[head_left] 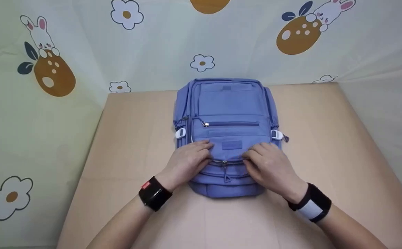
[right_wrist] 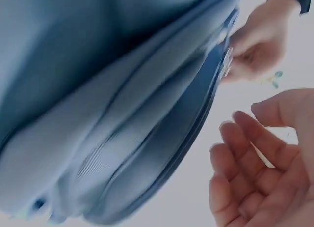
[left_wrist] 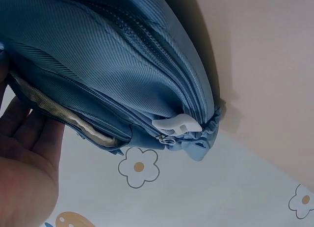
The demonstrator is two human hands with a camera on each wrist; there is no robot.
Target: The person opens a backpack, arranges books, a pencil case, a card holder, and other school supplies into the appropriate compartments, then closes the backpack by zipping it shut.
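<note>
A blue backpack (head_left: 233, 103) lies front side up, its front pocket (head_left: 228, 152) gaping along a zipper. In the left wrist view a pale lining (left_wrist: 64, 109) shows inside that pocket. My left hand (head_left: 190, 159) pinches the pocket's left edge, with its fingers (left_wrist: 37, 131) behind the fabric and the thumb mostly out of frame. My right hand (head_left: 270, 166) is at the pocket's right side. The right wrist view has its loosely bent fingers (right_wrist: 235, 163) apart from the fabric. A triangular zipper pull (head_left: 227, 178) hangs between the hands.
Tan board (head_left: 135, 138) lies under the backpack. Behind and beside it hangs a pale cloth (head_left: 166, 41) printed with rabbits and flowers. White side buckles (head_left: 277, 135) sit on the backpack's flanks. Both wrists wear black bands (head_left: 155, 193).
</note>
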